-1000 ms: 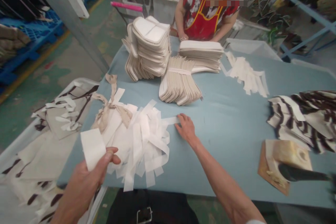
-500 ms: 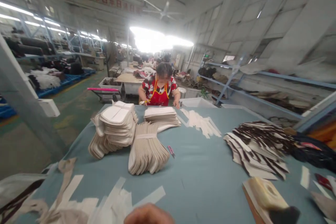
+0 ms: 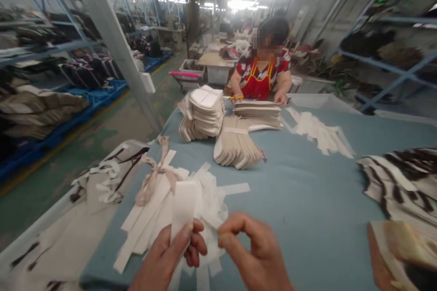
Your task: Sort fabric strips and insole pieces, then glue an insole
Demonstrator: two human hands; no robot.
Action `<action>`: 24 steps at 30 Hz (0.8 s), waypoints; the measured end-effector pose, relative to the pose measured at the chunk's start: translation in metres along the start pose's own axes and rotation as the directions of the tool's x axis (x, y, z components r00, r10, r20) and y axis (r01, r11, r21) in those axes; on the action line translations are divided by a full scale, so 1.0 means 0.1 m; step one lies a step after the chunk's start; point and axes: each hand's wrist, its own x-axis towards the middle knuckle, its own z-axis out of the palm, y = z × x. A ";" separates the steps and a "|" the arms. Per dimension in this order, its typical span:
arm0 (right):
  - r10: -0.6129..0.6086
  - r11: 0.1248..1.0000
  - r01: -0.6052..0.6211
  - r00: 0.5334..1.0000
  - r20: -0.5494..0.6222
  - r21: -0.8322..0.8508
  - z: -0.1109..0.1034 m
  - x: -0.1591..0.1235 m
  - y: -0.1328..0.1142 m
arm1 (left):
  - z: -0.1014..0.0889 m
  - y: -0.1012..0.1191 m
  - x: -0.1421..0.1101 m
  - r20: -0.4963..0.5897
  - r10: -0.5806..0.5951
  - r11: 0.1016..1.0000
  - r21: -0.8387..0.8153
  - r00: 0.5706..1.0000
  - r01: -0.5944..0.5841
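Between the thumb and fingers of my left hand (image 3: 169, 252) a white fabric strip (image 3: 184, 198) stands upright. Just to its right, my right hand (image 3: 256, 248) is closed in a pinch, thumb against forefinger; what it grips, if anything, I cannot make out. Beneath both hands lies a loose pile of white strips (image 3: 148, 218), with thinner, see-through strips (image 3: 208, 186) on its right side. A twisted beige cloth tie (image 3: 152, 177) rests over the pile.
Beyond are a stack of pale fabric pieces (image 3: 206, 104) and a tied bundle (image 3: 235, 143). A co-worker (image 3: 261, 72) stands across the blue-green table (image 3: 300, 209), hands at another stack (image 3: 257, 111). Dark-edged pieces (image 3: 392, 177) lie right; a scrap-filled bin (image 3: 82, 232) stands left.
My view has swung left and down. Both hands now show in front, the left holding a white strip, where only part of one hand showed before. The co-worker's hands have moved onto the stack.
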 end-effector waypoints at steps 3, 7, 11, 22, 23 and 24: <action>0.077 0.997 -0.079 0.990 -0.120 -0.010 0.12 0.20 0.22 | 0.02 -0.10 -0.03 0.110 -0.010 1.000 -0.009 0.994 0.011; 0.140 0.989 -0.138 0.990 -0.021 0.050 0.16 0.22 0.33 | 0.05 -0.25 -0.08 0.202 -0.003 1.000 0.000 0.979 0.003; 0.191 0.966 -0.213 0.970 0.150 0.144 0.23 0.16 0.33 | 0.11 -0.31 -0.15 0.194 -0.006 0.998 0.070 0.981 -0.007; 0.201 0.891 -0.324 0.909 0.364 0.317 0.32 0.21 0.35 | 0.12 -0.48 -0.22 0.176 -0.136 0.976 -0.146 0.975 0.163; 0.213 0.892 -0.322 0.919 0.332 0.318 0.34 0.22 0.39 | 0.12 -0.50 -0.22 0.164 -0.141 0.973 -0.160 0.976 0.167; 0.232 0.894 -0.321 0.928 0.292 0.313 0.36 0.22 0.43 | 0.11 -0.52 -0.22 0.156 -0.148 0.970 -0.171 0.977 0.174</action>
